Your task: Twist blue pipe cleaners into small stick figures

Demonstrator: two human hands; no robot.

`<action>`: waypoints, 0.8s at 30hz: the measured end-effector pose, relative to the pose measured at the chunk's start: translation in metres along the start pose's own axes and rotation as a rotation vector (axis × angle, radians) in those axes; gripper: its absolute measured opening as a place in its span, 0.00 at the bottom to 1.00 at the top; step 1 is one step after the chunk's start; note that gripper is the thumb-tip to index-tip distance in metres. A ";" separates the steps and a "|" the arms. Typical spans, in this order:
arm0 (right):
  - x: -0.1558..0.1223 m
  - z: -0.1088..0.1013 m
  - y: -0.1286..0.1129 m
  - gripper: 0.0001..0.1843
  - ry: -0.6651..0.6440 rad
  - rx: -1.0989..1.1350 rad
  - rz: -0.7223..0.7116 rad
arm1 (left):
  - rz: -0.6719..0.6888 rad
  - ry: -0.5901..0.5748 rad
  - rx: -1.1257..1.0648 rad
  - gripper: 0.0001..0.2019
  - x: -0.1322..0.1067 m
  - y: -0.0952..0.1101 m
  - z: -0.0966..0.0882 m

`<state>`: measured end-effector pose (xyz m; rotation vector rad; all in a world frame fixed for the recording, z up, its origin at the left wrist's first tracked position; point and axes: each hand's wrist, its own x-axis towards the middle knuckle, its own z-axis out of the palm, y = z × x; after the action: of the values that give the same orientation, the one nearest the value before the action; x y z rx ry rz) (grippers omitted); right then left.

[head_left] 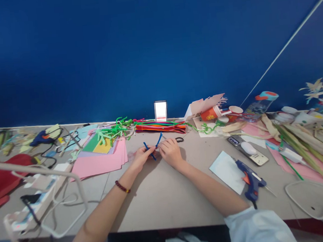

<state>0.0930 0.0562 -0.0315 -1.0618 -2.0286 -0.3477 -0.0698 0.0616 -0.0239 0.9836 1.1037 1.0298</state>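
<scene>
Over the middle of the table, my left hand pinches blue pipe cleaners whose ends stick out around the fingers. One blue end points up to the right, another up to the left, and one down below the fingertips. My right hand is close beside it, fingers bent and closed at the same blue pipe cleaners. How the pieces cross between the two hands is partly hidden by the fingers. Just beyond my right hand lies a pair of scissors with a black handle, partly covered.
A bundle of coloured pipe cleaners lies along the wall, with a lit phone screen behind. Left are pink paper sheets and a white power strip. Right are a blue glue gun, a phone and paper cups.
</scene>
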 end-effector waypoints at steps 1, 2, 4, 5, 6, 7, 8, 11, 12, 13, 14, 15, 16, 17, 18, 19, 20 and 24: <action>0.000 0.000 0.000 0.08 -0.001 -0.003 -0.004 | 0.016 0.003 0.005 0.16 -0.001 0.000 0.001; 0.000 0.000 0.000 0.08 -0.004 -0.005 -0.004 | 0.034 0.001 0.010 0.16 -0.001 0.000 0.002; -0.001 0.001 -0.001 0.07 -0.011 -0.009 0.001 | 0.071 -0.006 0.026 0.15 -0.002 -0.001 0.004; -0.002 0.002 -0.002 0.07 -0.013 -0.010 0.007 | 0.089 -0.008 0.038 0.15 -0.003 -0.002 0.005; -0.002 0.003 -0.003 0.07 -0.009 -0.009 0.012 | 0.108 -0.007 0.051 0.15 -0.003 -0.003 0.006; -0.003 0.003 -0.004 0.07 0.001 -0.007 0.016 | 0.126 -0.003 0.063 0.15 -0.003 -0.004 0.007; -0.003 0.004 -0.005 0.07 0.013 -0.006 0.018 | 0.141 0.002 0.074 0.15 -0.003 -0.005 0.007; -0.004 0.006 -0.007 0.09 0.039 -0.010 0.016 | 0.170 0.012 0.094 0.15 -0.002 -0.008 0.008; -0.004 0.006 -0.007 0.10 0.041 -0.013 0.016 | 0.173 0.013 0.098 0.15 -0.002 -0.008 0.008; -0.004 0.006 -0.008 0.10 0.037 -0.015 0.019 | 0.174 0.012 0.102 0.15 -0.002 -0.008 0.008; -0.004 0.005 -0.008 0.10 0.033 -0.013 0.023 | 0.177 0.012 0.104 0.15 -0.002 -0.009 0.008; -0.004 0.004 -0.009 0.10 0.025 -0.004 0.030 | 0.180 0.013 0.103 0.15 -0.002 -0.009 0.008; -0.004 0.003 -0.009 0.10 0.014 0.012 0.041 | 0.180 0.013 0.101 0.15 -0.002 -0.009 0.008; -0.003 0.003 -0.009 0.10 -0.001 0.041 0.056 | 0.176 0.018 0.096 0.15 -0.002 -0.009 0.008; -0.003 0.002 -0.008 0.09 -0.018 0.089 0.080 | 0.166 0.027 0.085 0.15 -0.002 -0.008 0.007; -0.002 0.002 -0.007 0.09 -0.038 0.165 0.113 | 0.148 0.037 0.069 0.15 -0.002 -0.008 0.007; -0.001 0.003 -0.005 0.09 -0.059 0.272 0.165 | 0.124 0.046 0.051 0.15 -0.001 -0.007 0.006; 0.005 0.011 0.008 0.12 -0.165 0.915 0.652 | 0.030 0.009 0.021 0.16 -0.001 0.000 0.002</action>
<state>0.0920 0.0696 -0.0355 -1.0608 -1.5422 0.9387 -0.0678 0.0599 -0.0235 1.0162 1.1115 1.0498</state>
